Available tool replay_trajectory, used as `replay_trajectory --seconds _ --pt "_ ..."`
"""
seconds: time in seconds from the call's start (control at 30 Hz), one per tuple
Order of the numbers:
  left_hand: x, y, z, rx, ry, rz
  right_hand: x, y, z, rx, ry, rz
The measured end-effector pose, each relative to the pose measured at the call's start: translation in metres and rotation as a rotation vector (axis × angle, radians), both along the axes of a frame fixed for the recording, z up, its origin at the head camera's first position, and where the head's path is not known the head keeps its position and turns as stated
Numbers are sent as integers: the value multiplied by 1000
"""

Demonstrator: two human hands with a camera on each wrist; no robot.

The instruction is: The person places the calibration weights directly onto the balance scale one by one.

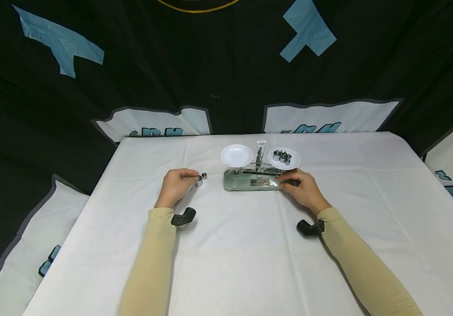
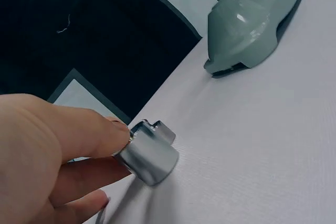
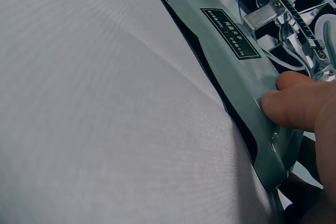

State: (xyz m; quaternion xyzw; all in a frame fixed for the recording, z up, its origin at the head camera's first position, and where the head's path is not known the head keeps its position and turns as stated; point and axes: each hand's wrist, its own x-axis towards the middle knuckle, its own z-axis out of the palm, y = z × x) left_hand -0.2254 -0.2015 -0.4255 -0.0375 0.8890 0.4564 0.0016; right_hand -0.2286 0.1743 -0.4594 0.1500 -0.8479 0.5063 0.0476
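A green balance scale stands near the far side of the white-covered table. On its right pan sit several small metal weights; its left pan is bare. To the left of the scale, my left hand pinches a shiny cylindrical weight by its top, between thumb and fingers. Just behind it is a smaller weight, partly hidden in the left wrist view. My right hand grips the right end of the scale's base, thumb on the front face and other fingers behind.
White cloth covers the table. Its far edge lies just beyond the scale, with a black curtain behind. Below the pans runs the scale's graduated beam, close to the right hand's fingers.
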Motion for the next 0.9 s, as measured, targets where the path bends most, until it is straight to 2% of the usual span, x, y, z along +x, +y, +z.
replay_trajectory --seconds 0.33,0.9 --pt "1 4 -3 -3 -8 24 1 0 1 -15 -2 -5" --pt "0 4 -4 -30 18 -20 1 0 0 -4 -7 -14"
